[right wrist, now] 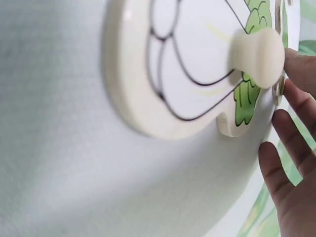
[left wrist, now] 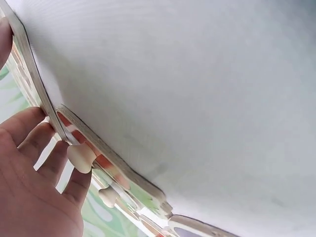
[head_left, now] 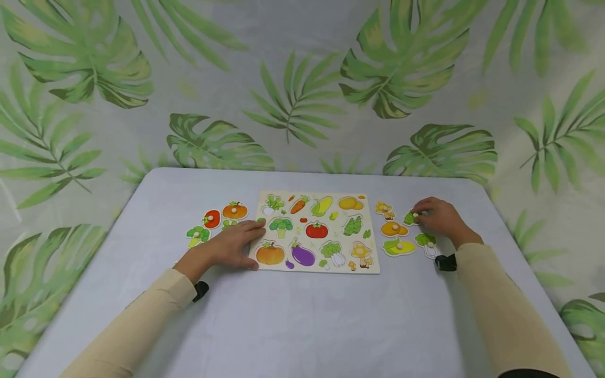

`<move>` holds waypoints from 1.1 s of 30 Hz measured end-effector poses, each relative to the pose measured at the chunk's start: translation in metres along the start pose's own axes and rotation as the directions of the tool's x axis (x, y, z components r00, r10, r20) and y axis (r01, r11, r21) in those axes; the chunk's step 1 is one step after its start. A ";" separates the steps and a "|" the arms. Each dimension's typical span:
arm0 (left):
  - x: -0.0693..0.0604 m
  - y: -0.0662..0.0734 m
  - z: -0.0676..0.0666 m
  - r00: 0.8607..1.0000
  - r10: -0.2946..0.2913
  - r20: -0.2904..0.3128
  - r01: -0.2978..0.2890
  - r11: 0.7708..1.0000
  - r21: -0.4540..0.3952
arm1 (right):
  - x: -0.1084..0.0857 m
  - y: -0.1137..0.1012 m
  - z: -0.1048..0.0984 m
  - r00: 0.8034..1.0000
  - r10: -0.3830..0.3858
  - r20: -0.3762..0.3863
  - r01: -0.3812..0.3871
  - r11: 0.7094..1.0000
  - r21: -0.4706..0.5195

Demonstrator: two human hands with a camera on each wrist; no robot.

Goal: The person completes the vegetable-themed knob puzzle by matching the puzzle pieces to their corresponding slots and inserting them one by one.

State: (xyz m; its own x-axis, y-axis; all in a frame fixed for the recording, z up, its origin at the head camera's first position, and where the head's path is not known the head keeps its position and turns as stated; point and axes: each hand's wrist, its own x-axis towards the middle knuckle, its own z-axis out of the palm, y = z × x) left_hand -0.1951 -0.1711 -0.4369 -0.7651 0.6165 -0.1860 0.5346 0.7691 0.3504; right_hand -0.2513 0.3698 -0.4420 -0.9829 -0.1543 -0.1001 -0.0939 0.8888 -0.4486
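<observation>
A wooden vegetable puzzle board [head_left: 309,262] lies flat mid-table. My left hand [head_left: 236,244] rests at its left edge, thumb near the lower corner; in the left wrist view the fingers [left wrist: 37,143] touch the board's edge [left wrist: 34,74] fairly straight. To the right of the board, my right hand [head_left: 441,219] pinches a green asparagus piece [head_left: 409,218] with thumb and index finger at its knob. A bok choy piece [head_left: 429,247] lies just below that hand; its white body and knob [right wrist: 261,57] fill much of the right wrist view, partly hiding the pinch.
Right of the board are mushroom [head_left: 384,210], potato [head_left: 391,229] and corn [head_left: 402,248] pieces. Left of it lie pumpkin [head_left: 235,211], tomato [head_left: 212,219] and broccoli [head_left: 197,236] pieces, with others partly behind the left hand. A leaf-patterned cloth [head_left: 302,142] hangs behind the white table.
</observation>
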 end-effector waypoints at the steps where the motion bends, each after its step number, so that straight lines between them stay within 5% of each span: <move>1: 0.000 0.000 0.001 1.000 -0.002 0.000 0.002 1.000 -0.003 | 0.000 0.000 0.000 1.000 0.000 0.000 0.000 1.000 -0.003; 33: 0.002 -0.001 0.006 0.996 -0.067 0.062 0.070 0.997 -0.041 | 0.002 -0.010 -0.008 1.000 -0.001 -0.030 0.001 1.000 -0.013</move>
State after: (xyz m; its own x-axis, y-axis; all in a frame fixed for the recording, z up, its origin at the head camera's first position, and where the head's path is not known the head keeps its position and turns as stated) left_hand -0.1945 -0.1694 -0.4433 -0.7755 0.5725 -0.2661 0.4644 0.8028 0.3739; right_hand -0.2532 0.3638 -0.4308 -0.9872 -0.1421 -0.0730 -0.0965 0.8944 -0.4368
